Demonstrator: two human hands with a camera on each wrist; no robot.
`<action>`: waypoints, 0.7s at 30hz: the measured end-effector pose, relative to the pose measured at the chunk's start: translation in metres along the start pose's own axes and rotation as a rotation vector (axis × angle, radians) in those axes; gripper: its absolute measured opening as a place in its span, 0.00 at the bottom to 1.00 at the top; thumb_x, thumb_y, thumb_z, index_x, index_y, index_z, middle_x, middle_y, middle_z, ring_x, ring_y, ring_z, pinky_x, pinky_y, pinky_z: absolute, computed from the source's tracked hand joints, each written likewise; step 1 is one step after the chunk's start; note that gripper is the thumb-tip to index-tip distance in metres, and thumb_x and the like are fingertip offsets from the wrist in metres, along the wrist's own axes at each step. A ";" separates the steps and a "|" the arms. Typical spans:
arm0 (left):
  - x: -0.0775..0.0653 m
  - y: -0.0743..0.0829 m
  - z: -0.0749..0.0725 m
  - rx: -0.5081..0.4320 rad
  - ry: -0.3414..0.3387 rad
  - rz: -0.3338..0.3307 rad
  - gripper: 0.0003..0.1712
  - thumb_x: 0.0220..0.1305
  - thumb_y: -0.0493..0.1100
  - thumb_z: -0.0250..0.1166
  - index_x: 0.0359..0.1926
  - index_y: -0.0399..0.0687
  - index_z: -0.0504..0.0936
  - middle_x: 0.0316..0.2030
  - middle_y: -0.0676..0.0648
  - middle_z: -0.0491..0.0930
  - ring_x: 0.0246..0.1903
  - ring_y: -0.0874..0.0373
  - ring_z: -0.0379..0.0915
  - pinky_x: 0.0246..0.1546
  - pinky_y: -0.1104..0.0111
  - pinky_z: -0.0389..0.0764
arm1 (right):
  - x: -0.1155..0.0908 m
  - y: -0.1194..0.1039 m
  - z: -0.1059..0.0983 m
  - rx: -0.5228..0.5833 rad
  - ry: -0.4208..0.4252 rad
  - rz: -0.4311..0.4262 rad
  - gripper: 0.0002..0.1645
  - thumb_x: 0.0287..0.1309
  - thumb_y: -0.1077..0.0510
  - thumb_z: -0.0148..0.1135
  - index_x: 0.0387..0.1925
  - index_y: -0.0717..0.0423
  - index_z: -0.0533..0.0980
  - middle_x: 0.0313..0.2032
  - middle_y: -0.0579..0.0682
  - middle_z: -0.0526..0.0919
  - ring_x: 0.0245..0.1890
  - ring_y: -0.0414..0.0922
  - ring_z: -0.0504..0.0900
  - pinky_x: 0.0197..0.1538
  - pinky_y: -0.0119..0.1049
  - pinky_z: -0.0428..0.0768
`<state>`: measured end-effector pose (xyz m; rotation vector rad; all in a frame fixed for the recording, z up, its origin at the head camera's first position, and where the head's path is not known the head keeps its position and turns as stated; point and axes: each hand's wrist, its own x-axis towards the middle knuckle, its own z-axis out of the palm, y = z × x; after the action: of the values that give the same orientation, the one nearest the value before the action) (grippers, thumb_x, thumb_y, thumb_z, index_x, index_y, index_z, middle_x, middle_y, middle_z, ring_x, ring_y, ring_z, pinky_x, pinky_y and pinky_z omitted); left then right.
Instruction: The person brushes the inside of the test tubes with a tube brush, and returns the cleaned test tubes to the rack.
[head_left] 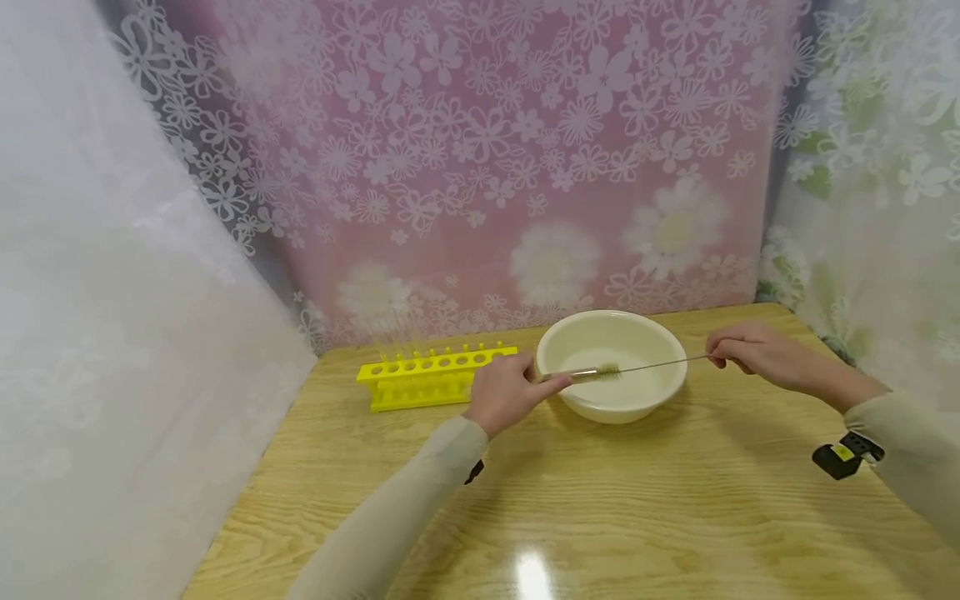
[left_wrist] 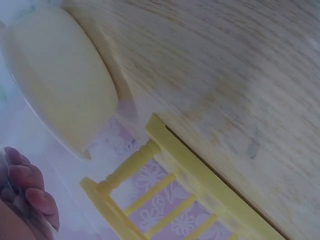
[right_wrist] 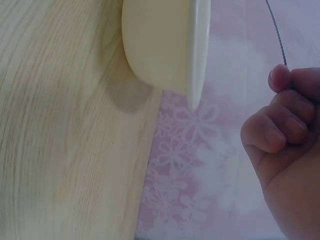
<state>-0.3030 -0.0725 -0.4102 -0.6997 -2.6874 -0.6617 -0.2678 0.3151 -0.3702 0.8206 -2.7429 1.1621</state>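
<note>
Over the white basin (head_left: 611, 412), my left hand (head_left: 504, 392) grips a clear glass test tube (head_left: 581, 376), tilted slightly with its mouth to the right. My right hand (head_left: 757, 357) pinches the end of the thin twisted-wire handle of a test tube brush (head_left: 663, 364) between thumb and forefinger, its other fingers curled in. The brush's tan bristles show right at the tube's mouth, with the wire stretched nearly level between the hands. In the right wrist view the wire (right_wrist: 278, 37) rises from the fingertips. Curled left fingers (left_wrist: 37, 200) appear in the left wrist view.
A yellow test tube rack (head_left: 420, 402) stands left of the basin, partly behind my left hand, with several clear tubes upright at its left end. The wooden table (head_left: 600, 508) extends toward me. Flowered curtains (head_left: 450, 208) close off the back and sides.
</note>
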 end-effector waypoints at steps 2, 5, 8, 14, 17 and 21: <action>0.000 -0.001 0.000 0.002 0.007 -0.006 0.37 0.57 0.83 0.55 0.21 0.57 0.68 0.14 0.55 0.66 0.12 0.61 0.58 0.14 0.70 0.53 | -0.003 0.002 -0.004 0.000 0.025 0.023 0.20 0.78 0.63 0.43 0.28 0.54 0.75 0.19 0.44 0.68 0.13 0.41 0.60 0.21 0.37 0.65; 0.000 -0.003 0.000 0.005 0.014 -0.021 0.38 0.56 0.83 0.54 0.20 0.56 0.67 0.13 0.55 0.65 0.12 0.61 0.57 0.14 0.70 0.52 | -0.008 0.005 -0.010 -0.028 0.063 0.053 0.19 0.77 0.62 0.44 0.29 0.54 0.76 0.19 0.46 0.67 0.13 0.40 0.59 0.20 0.37 0.64; 0.000 -0.005 0.000 0.006 0.010 -0.019 0.38 0.56 0.84 0.53 0.21 0.56 0.67 0.14 0.55 0.66 0.12 0.61 0.57 0.15 0.70 0.53 | -0.012 0.009 -0.015 -0.072 0.096 0.058 0.20 0.77 0.63 0.44 0.28 0.52 0.76 0.20 0.44 0.68 0.15 0.40 0.61 0.21 0.36 0.63; 0.000 -0.012 -0.003 -0.001 0.028 -0.058 0.37 0.57 0.83 0.55 0.20 0.56 0.69 0.13 0.55 0.67 0.12 0.60 0.60 0.16 0.68 0.56 | -0.026 0.021 -0.034 -0.165 0.162 0.120 0.20 0.77 0.63 0.41 0.29 0.55 0.76 0.26 0.43 0.71 0.20 0.42 0.63 0.26 0.36 0.61; 0.000 -0.017 -0.005 -0.003 0.037 -0.101 0.36 0.56 0.82 0.58 0.19 0.56 0.69 0.13 0.55 0.66 0.13 0.60 0.60 0.17 0.68 0.56 | -0.033 0.024 -0.046 -0.215 0.168 0.190 0.21 0.78 0.60 0.39 0.35 0.59 0.78 0.28 0.43 0.73 0.23 0.42 0.64 0.28 0.36 0.62; 0.000 -0.019 -0.005 0.018 0.035 -0.090 0.37 0.56 0.82 0.57 0.19 0.56 0.67 0.13 0.56 0.64 0.12 0.61 0.57 0.17 0.68 0.54 | -0.039 0.026 -0.052 -0.216 0.187 0.226 0.22 0.79 0.59 0.39 0.45 0.65 0.80 0.32 0.34 0.77 0.26 0.40 0.67 0.29 0.34 0.67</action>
<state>-0.3121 -0.0897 -0.4128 -0.5606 -2.7021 -0.6651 -0.2553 0.3828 -0.3593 0.3662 -2.7901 0.8957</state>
